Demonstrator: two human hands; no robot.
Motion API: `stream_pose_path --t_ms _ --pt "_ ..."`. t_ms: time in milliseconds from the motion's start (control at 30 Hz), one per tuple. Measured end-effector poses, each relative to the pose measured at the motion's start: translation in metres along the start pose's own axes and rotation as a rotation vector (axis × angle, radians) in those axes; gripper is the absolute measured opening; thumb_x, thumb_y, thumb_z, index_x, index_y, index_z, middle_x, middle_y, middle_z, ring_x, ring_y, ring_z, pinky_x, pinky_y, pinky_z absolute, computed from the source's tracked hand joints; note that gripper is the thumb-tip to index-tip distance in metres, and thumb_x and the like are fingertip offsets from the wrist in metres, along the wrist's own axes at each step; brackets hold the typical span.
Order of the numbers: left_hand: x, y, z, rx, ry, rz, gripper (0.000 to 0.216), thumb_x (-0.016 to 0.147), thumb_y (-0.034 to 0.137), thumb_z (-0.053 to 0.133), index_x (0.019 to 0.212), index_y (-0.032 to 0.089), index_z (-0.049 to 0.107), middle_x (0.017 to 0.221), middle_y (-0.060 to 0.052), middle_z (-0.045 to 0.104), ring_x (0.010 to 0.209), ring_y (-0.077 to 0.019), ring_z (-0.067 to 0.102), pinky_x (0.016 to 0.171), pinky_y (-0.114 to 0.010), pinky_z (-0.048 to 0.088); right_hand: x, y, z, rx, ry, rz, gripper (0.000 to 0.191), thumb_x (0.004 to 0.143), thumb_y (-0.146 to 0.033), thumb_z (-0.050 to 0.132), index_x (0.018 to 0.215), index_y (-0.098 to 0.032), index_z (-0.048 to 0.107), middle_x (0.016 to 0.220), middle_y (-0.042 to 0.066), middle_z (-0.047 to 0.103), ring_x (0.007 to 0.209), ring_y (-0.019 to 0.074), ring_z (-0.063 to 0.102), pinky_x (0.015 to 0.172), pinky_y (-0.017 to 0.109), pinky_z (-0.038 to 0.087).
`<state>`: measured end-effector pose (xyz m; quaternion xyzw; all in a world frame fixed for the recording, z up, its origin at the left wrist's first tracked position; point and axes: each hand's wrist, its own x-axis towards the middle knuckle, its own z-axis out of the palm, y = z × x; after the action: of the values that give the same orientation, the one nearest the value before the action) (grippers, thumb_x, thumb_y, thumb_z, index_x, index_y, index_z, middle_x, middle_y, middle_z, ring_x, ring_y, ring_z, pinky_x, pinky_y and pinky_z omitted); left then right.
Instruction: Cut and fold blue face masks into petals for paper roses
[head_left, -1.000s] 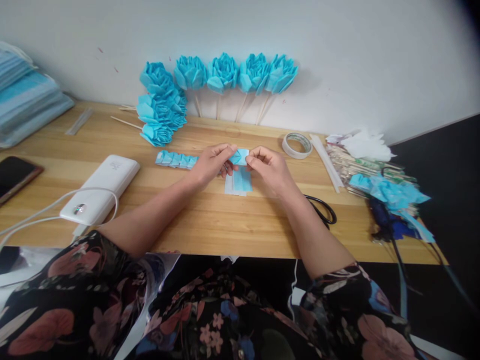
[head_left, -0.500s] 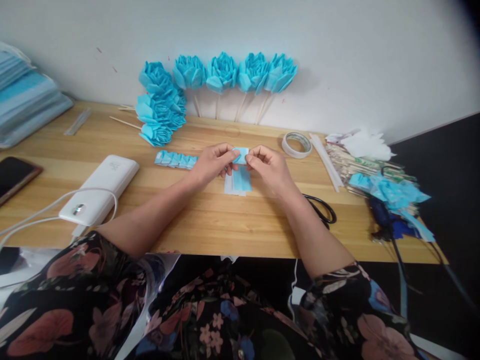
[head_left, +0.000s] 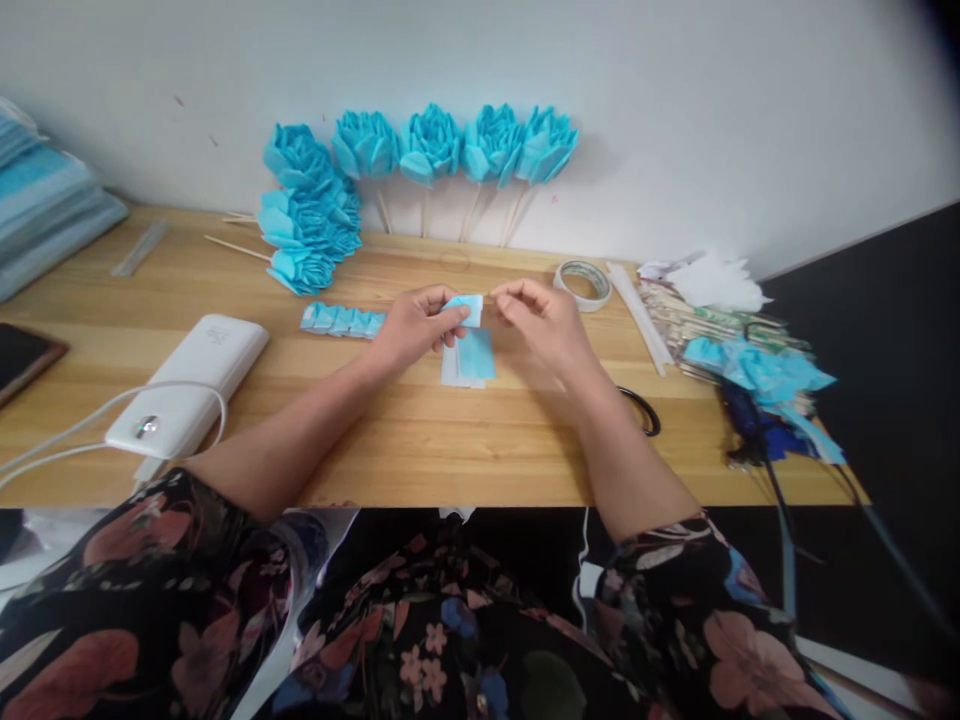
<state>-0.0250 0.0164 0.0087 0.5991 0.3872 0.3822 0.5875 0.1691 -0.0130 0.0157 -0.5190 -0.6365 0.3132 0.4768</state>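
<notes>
A small piece of blue and white mask fabric (head_left: 469, 308) is pinched between the thumb and fingers of my left hand (head_left: 424, 322). Just to its right, my right hand (head_left: 541, 318) has thumb and fingertips drawn together, a small gap away from the piece; whatever they hold is too small to make out. Beneath the hands, more cut blue and white pieces (head_left: 474, 360) lie on the table. Left of my left hand rests a row of folded blue pieces (head_left: 341, 320), partly covered by that hand.
Blue fabric flowers on sticks (head_left: 431, 145) lean against the wall, with others piled beside them. A tape roll (head_left: 582, 287), white strips (head_left: 641, 318) and a heap of blue scraps (head_left: 761, 370) are on the right. A power bank (head_left: 191, 385), phone (head_left: 26, 362) and mask stack (head_left: 49, 215) sit left.
My right hand has come away from the blue and white piece, moving slightly right. My left hand still holds the piece. The whole view has shifted a little.
</notes>
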Motion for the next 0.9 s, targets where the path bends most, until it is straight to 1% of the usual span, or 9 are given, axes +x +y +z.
stream_pose_path --t_ms 100,200,267,333,433,533,633,767,900 --pt "0.0 -0.001 -0.001 -0.007 0.026 0.006 0.017 0.083 0.023 0.069 0.073 0.016 0.057 0.062 0.001 0.066 0.047 -0.0055 0.052 0.044 -0.017 0.039 -0.002 -0.019 -0.031 -0.107 0.096 -0.031 0.017 0.089 -0.032 0.06 0.096 -0.02 0.07 0.081 0.0 0.071 0.07 0.0119 0.064 0.07 0.029 0.053" --pt "0.0 -0.001 -0.001 -0.005 0.021 0.014 0.019 0.083 0.024 0.07 0.073 0.016 0.057 0.062 0.001 0.066 0.048 -0.0058 0.053 0.045 -0.017 0.039 -0.017 -0.032 -0.062 -0.27 0.131 -0.024 0.015 0.089 -0.028 0.061 0.094 -0.019 0.072 0.081 0.001 0.072 0.068 0.0129 0.065 0.07 0.031 0.054" --pt "0.0 0.0 0.0 -0.003 0.011 0.021 0.02 0.083 0.025 0.071 0.073 0.016 0.057 0.061 0.0 0.066 0.048 -0.0059 0.053 0.046 -0.017 0.04 -0.034 -0.029 -0.076 -0.401 0.128 0.005 0.015 0.087 -0.025 0.063 0.096 -0.019 0.074 0.081 0.002 0.073 0.069 0.015 0.066 0.07 0.032 0.054" --pt "0.0 0.0 0.0 -0.005 0.003 0.024 0.02 0.083 0.025 0.071 0.073 0.016 0.057 0.061 0.0 0.067 0.047 -0.0059 0.053 0.046 -0.017 0.04 -0.054 -0.017 -0.084 -0.53 0.099 0.053 0.015 0.086 -0.025 0.065 0.096 -0.02 0.075 0.085 0.003 0.076 0.071 0.0174 0.068 0.07 0.034 0.054" --pt "0.0 -0.001 0.002 -0.004 0.001 0.021 0.02 0.083 0.024 0.07 0.072 0.016 0.057 0.061 0.0 0.067 0.047 -0.0062 0.053 0.046 -0.017 0.039 -0.081 0.008 -0.085 -0.742 0.031 0.075 0.014 0.086 -0.022 0.065 0.095 -0.021 0.076 0.095 0.006 0.078 0.077 0.0206 0.069 0.073 0.036 0.054" --pt "0.0 -0.002 0.003 0.006 -0.002 0.015 0.018 0.083 0.023 0.069 0.072 0.016 0.057 0.061 0.0 0.067 0.046 -0.0065 0.053 0.046 -0.018 0.04 -0.096 0.023 -0.077 -0.904 -0.002 0.022 0.019 0.09 -0.02 0.06 0.1 -0.023 0.076 0.097 0.007 0.077 0.087 0.0237 0.069 0.076 0.037 0.052" --pt "0.0 -0.001 0.003 0.017 0.001 0.007 0.016 0.082 0.023 0.068 0.072 0.016 0.058 0.061 0.0 0.067 0.047 -0.0067 0.053 0.046 -0.018 0.041 -0.099 0.028 -0.069 -0.958 0.014 -0.048 0.02 0.093 -0.021 0.058 0.104 -0.023 0.074 0.096 0.008 0.076 0.092 0.0247 0.068 0.075 0.036 0.05" --pt "-0.001 -0.001 0.002 0.012 0.007 0.006 0.017 0.082 0.024 0.069 0.072 0.016 0.058 0.061 0.0 0.066 0.047 -0.0066 0.053 0.045 -0.017 0.04 -0.095 0.032 -0.064 -0.991 0.051 -0.098 0.017 0.095 -0.022 0.055 0.091 -0.021 0.072 0.085 0.008 0.073 0.084 0.0233 0.066 0.071 0.034 0.048" --pt "0.0 -0.001 0.001 0.003 0.006 0.004 0.017 0.082 0.024 0.069 0.072 0.016 0.059 0.061 0.0 0.066 0.047 -0.0067 0.053 0.046 -0.018 0.041 -0.095 0.038 -0.063 -0.972 0.116 -0.111 0.016 0.091 -0.017 0.055 0.084 -0.021 0.068 0.084 0.008 0.071 0.081 0.0222 0.065 0.07 0.033 0.046"
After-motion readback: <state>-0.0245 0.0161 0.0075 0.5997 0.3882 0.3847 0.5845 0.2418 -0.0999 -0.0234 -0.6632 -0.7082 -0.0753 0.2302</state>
